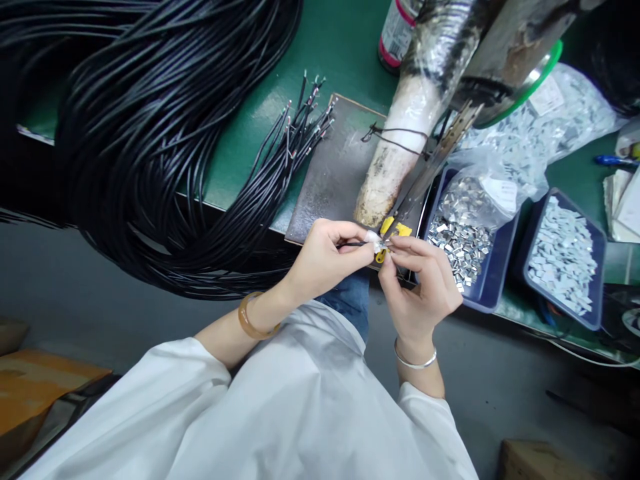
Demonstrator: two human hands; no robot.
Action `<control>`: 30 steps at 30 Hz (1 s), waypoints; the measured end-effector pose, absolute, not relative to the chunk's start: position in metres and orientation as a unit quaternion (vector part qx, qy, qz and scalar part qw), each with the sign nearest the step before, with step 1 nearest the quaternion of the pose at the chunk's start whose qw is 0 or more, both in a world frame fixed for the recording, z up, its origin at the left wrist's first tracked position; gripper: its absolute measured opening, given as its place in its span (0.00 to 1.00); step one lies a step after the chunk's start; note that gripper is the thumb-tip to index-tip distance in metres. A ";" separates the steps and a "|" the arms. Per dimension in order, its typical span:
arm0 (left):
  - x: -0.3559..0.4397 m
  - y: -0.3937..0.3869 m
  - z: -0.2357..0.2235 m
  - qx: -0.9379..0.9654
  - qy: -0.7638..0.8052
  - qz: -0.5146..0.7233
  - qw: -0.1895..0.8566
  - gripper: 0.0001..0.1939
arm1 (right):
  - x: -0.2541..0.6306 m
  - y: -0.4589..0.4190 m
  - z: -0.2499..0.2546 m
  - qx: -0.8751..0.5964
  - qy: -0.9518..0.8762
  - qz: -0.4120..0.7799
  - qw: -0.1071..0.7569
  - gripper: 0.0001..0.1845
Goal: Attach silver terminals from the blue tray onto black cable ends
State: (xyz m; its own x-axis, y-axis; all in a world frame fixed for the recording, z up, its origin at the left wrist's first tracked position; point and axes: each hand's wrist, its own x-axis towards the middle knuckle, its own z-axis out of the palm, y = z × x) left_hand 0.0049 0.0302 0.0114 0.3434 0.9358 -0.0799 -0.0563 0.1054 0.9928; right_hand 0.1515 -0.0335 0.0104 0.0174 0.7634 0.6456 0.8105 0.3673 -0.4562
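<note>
My left hand (333, 257) pinches a black cable (354, 244) close to its end, with white wrapping on a fingertip. Facing it, my right hand (423, 277) closes thumb and fingers at the cable's tip, on a small shiny piece too tiny to make out. Both hands meet just in front of a yellow-marked metal tool tip (395, 228). Above them, a thick wrapped tube (400, 133) slants down over a dark metal plate (325, 180). Left of the plate lies a bundle of black cables (270, 170) with stripped ends showing.
Right of my hands, a blue tray (493, 280) holds small metal pieces, partly under a plastic bag (500, 193). Another blue tray (600, 273) contains pale flat pieces. A large cable coil (150, 113) hangs over the green table's (260, 113) edge. A jar (397, 37) stands behind.
</note>
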 end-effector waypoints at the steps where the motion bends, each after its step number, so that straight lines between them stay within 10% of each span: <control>1: 0.005 0.030 0.012 0.531 0.411 0.400 0.624 0.07 | 0.151 -0.033 0.010 -0.562 -0.700 -0.027 0.440 0.11; 30: 0.003 0.030 0.011 0.542 0.399 0.397 0.624 0.07 | 0.149 -0.034 0.013 -0.567 -0.701 -0.035 0.431 0.11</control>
State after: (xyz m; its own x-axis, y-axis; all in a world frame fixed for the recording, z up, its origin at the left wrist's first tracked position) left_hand 0.0030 0.0302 0.0107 0.3661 0.9282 -0.0668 -0.0638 0.0966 0.9933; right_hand 0.1494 -0.0337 0.0127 0.0149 0.7652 0.6437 0.8254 0.3540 -0.4399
